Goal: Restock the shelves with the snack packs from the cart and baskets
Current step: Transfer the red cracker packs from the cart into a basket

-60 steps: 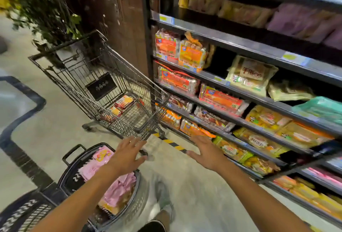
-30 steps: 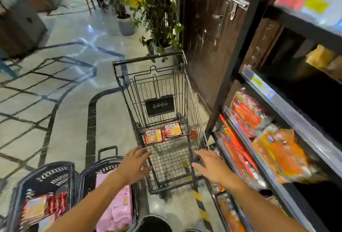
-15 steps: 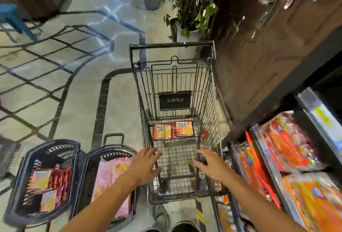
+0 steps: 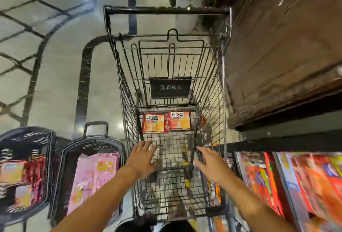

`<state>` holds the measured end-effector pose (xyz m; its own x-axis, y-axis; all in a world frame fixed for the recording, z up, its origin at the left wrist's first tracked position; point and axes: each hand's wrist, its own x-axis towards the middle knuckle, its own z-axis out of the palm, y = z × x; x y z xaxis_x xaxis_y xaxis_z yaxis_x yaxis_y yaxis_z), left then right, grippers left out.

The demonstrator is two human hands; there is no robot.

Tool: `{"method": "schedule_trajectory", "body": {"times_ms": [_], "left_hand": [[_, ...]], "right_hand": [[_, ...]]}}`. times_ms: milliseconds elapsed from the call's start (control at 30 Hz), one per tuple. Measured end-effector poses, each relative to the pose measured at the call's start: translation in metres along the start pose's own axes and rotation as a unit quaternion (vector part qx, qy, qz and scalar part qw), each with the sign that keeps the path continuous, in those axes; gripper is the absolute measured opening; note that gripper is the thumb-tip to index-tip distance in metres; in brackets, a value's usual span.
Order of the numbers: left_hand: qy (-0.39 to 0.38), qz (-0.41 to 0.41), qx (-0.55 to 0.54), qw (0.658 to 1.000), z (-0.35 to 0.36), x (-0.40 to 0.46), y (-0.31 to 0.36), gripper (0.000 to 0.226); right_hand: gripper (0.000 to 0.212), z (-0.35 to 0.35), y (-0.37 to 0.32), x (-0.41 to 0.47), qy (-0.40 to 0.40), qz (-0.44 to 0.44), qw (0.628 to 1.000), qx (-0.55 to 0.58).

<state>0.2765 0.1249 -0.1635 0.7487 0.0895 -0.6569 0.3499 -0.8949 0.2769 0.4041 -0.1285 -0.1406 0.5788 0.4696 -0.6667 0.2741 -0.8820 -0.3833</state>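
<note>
A wire shopping cart stands straight ahead of me. Two orange snack packs lie side by side at the far end of its floor. My left hand and my right hand reach down inside the cart, fingers spread, holding nothing, both short of the packs. A black basket on the left holds pink snack packs. A second black basket further left holds red and orange packs. The shelves on the right carry orange and red packs.
A dark wooden door rises to the right of the cart, beyond the shelf end. A white planter with a green plant stands past the cart handle. Patterned tile floor spreads to the left.
My view has turned from the shelves and tilted down over the cart. Both hands have come over the cart's near end and reached further in, toward the two orange packs.
</note>
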Motion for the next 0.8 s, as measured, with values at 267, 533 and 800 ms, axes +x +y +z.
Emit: {"method": "schedule_trajectory", "body": {"times_ms": [267,533,800], "left_hand": [[-0.037,-0.100,-0.035,0.994,0.036,0.110,-0.012,0.076],[-0.092,-0.156,-0.086,0.980,0.081,0.197,-0.033,0.076],[-0.061,-0.135,-0.130,0.980,0.101,0.216,-0.045,0.071]], "right_hand": [[0.067,0.033,0.034,0.160,-0.060,0.002,0.997,0.043],[0.083,0.066,0.076,0.273,-0.064,0.059,0.991,0.100],[0.096,0.082,0.063,0.346,0.058,0.202,0.925,0.318]]}}
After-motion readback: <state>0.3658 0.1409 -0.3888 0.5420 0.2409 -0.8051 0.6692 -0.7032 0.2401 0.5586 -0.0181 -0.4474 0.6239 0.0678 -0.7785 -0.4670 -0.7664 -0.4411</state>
